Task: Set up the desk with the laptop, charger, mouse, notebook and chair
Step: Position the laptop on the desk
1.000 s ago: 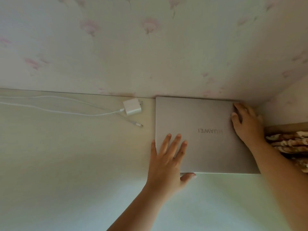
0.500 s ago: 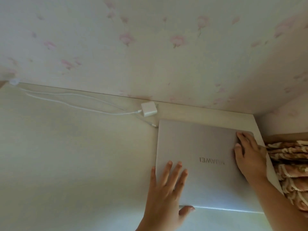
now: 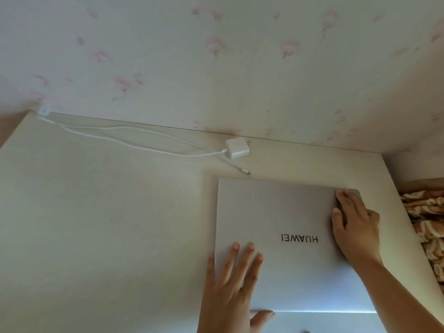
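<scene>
Nearest, left hand (image 3: 230,287) flat on closed laptop (image 3: 288,236), fingers spread over lid, thumb hooked under near edge. Right hand (image 3: 355,227) open, palm down at lid's far right corner, nothing gripped. Laptop lying on right side of desk (image 3: 108,224). Beyond, white charger (image 3: 237,148) by floral wall (image 3: 216,56), cable (image 3: 125,138) trailing left

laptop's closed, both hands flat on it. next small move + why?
Probably lift the lid. The laptop lies closed on the desk, clear of the wall, logo facing away; the left hand has its thumb under the near edge, and the right hand presses the far right corner.
</scene>
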